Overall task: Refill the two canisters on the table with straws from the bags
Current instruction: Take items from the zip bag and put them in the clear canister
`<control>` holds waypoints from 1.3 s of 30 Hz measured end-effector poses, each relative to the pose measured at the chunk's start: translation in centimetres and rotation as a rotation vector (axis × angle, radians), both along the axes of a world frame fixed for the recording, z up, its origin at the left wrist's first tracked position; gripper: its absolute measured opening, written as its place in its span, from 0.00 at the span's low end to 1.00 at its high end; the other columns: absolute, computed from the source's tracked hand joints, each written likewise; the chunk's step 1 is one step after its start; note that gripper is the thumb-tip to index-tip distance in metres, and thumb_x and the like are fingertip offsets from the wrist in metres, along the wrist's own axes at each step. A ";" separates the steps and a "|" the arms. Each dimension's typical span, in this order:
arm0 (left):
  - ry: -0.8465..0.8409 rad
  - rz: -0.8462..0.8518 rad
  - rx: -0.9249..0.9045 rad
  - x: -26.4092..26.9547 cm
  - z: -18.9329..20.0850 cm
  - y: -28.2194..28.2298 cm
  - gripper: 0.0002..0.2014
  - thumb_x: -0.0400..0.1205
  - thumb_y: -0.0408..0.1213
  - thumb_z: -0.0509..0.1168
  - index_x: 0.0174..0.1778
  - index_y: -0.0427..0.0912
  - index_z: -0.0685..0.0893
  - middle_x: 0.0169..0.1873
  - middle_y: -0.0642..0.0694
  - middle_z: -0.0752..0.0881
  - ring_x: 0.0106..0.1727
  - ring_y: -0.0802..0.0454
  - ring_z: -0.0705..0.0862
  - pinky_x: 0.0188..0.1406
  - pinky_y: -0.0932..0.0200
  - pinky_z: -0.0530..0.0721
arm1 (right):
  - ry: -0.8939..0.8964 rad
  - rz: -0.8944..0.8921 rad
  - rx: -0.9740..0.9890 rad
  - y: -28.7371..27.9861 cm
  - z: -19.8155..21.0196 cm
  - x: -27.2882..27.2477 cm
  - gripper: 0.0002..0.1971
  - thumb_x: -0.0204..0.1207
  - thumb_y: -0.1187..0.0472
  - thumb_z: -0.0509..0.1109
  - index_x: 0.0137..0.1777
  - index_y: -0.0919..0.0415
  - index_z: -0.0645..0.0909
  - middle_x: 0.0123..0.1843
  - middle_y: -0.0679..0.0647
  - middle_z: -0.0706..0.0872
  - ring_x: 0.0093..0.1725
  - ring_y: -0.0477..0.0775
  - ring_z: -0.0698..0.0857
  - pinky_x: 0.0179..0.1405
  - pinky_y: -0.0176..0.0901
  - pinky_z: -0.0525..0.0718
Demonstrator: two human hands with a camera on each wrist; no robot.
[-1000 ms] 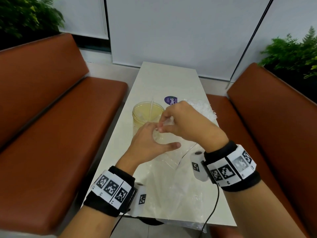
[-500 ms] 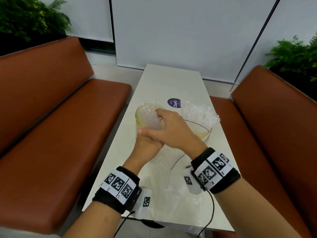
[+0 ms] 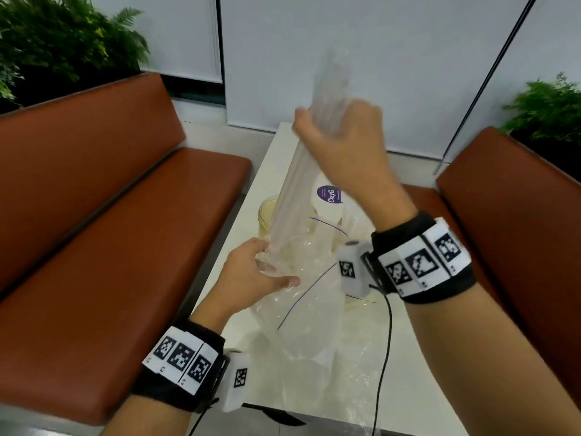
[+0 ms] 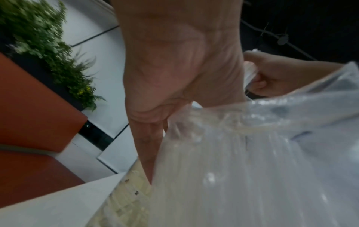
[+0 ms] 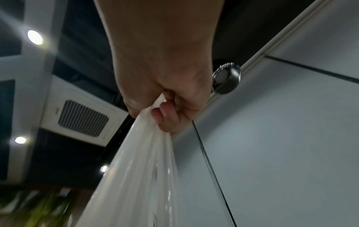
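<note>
My right hand (image 3: 333,127) is raised over the table and grips a bundle of clear straws (image 3: 298,184) near its top end; the bundle (image 5: 139,169) slants down to the left. Its lower end sits in the mouth of a clear plastic bag (image 3: 314,309) lying on the white table (image 3: 283,146). My left hand (image 3: 267,262) holds the bag's mouth (image 4: 252,169) beside the straws. A glass canister (image 3: 265,215) stands just beyond, partly hidden behind the bundle. I cannot pick out a second canister under the plastic.
Brown benches flank the narrow table on the left (image 3: 125,247) and right (image 3: 518,215). A purple round sticker (image 3: 330,194) marks the tabletop behind the canister. More crumpled clear plastic (image 3: 345,388) covers the near end. Plants stand behind both benches.
My right hand has risen from the canister's height to well above the table, drawing the straw bundle up out of the bag. My left hand has stayed low at the bag's mouth.
</note>
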State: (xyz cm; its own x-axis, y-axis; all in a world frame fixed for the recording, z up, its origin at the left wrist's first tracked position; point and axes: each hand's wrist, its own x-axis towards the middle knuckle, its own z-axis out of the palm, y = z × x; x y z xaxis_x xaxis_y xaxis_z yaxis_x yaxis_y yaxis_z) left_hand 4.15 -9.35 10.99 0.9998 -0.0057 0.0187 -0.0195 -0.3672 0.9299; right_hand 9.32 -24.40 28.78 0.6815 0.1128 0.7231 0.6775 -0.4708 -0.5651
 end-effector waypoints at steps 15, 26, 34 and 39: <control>0.017 0.132 -0.206 -2.7 -2.3 6.8 0.20 0.76 0.24 0.78 0.61 0.46 0.88 0.63 0.53 0.88 0.49 0.54 0.93 0.37 0.60 0.90 | 0.084 -0.217 -0.136 0.8 -8.5 11.1 0.22 0.78 0.49 0.72 0.31 0.62 0.70 0.24 0.52 0.73 0.25 0.56 0.72 0.30 0.42 0.66; 0.000 0.184 -0.163 -2.1 -1.1 8.7 0.21 0.76 0.29 0.79 0.62 0.50 0.88 0.58 0.56 0.90 0.48 0.54 0.93 0.37 0.59 0.89 | 0.521 -0.233 -0.202 0.4 -16.3 13.5 0.31 0.61 0.45 0.86 0.62 0.51 0.79 0.48 0.48 0.86 0.48 0.50 0.84 0.47 0.44 0.83; -0.001 0.176 -0.130 -1.9 -0.4 8.5 0.19 0.79 0.27 0.76 0.61 0.52 0.88 0.59 0.55 0.90 0.50 0.45 0.93 0.46 0.42 0.91 | 0.394 -0.125 -0.565 1.5 -17.3 13.1 0.14 0.83 0.52 0.67 0.61 0.55 0.89 0.60 0.51 0.91 0.63 0.55 0.87 0.66 0.50 0.83; -0.040 0.154 -0.101 -1.7 0.1 7.9 0.20 0.79 0.25 0.74 0.63 0.50 0.87 0.63 0.58 0.88 0.48 0.60 0.91 0.47 0.62 0.88 | 0.094 -0.213 -0.356 1.7 -11.9 10.6 0.10 0.80 0.54 0.70 0.44 0.56 0.91 0.41 0.47 0.91 0.43 0.52 0.88 0.50 0.48 0.86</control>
